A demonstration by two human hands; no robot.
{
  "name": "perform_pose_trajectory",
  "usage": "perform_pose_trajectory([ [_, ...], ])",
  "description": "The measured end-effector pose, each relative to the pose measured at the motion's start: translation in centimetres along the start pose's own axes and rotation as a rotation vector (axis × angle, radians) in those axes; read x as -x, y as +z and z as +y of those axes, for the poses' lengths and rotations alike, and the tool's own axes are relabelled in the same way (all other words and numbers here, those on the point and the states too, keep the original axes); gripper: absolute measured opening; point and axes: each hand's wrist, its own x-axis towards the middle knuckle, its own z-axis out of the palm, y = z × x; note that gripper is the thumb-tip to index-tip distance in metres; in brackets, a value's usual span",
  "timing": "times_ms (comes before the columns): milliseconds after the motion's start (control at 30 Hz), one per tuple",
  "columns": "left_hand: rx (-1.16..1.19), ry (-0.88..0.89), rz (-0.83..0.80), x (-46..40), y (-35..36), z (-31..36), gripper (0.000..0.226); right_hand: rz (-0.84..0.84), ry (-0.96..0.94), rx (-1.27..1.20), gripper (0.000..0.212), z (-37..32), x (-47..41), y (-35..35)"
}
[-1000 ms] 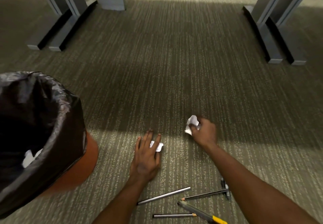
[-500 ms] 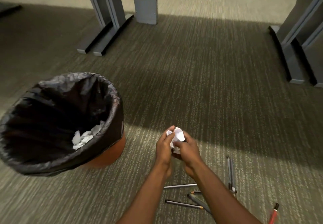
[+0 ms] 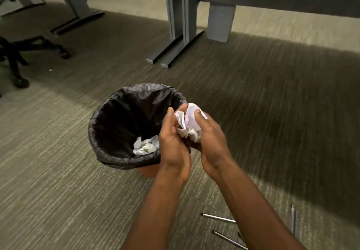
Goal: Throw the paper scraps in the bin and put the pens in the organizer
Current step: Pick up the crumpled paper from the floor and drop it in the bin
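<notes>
An orange bin point(image 3: 109, 132) lined with a black bag stands on the carpet, with crumpled white paper point(image 3: 145, 146) lying in its bottom. My left hand point(image 3: 174, 146) and my right hand point(image 3: 211, 142) are cupped together at the bin's right rim, both holding crumpled white paper scraps point(image 3: 190, 123) between them. Grey pens point(image 3: 218, 218) lie on the carpet at the lower right, partly hidden by my right forearm. Another pen point(image 3: 293, 218) lies further right. No organizer is in view.
Grey desk legs point(image 3: 179, 25) and their floor feet stand behind the bin. A black office chair base point(image 3: 21, 54) with castors sits at the far left. Carpet covers the floor all around.
My hands picked the scraps off the carpet, brought them together, and carried them up and left to the bin's rim. The view turned toward the bin.
</notes>
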Motion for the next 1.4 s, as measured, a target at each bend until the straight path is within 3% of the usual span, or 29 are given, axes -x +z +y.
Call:
perform_pose_trajectory([
  [167,0.0,-0.008,0.021,0.0,-0.4,3.1,0.041,-0.02,0.092,-0.133,0.026,-1.7,-0.2,2.3],
  [300,-0.003,-0.038,0.161,-0.9,-2.5,4.2,0.045,-0.093,0.223,-0.014,0.029,-1.3,-1.0,4.8],
  [467,0.103,-0.157,0.317,-1.2,-4.4,5.4,0.042,-0.15,0.347,0.032,0.061,-1.6,-1.8,6.0],
  [600,0.081,-0.179,0.395,-1.3,-4.6,5.6,0.047,-0.151,0.359,0.006,0.053,-1.9,-1.6,5.2],
  [800,-0.024,-0.026,0.377,-0.5,-3.2,4.7,0.022,-0.138,0.292,-0.12,0.042,-2.1,-0.7,1.9],
  [967,-0.306,0.259,0.401,-0.3,-1.8,2.4,0.01,-0.081,0.201,-0.155,0.03,-1.7,0.3,-4.3],
  [1067,-0.57,0.492,0.324,0.6,-0.7,-0.7,0.012,0.018,0.192,-0.163,0.028,-0.6,0.9,-8.6],
  [1200,-0.963,0.687,-0.001,2.3,0.7,-6.3,0.012,0.229,0.223,-0.195,0.024,2.5,1.9,-13.7],
  [1400,-1.382,0.308,-0.451,2.2,-2.3,-17.3,0.015,0.506,0.329,-0.145,0.018,8.9,4.6,-20.3],
])
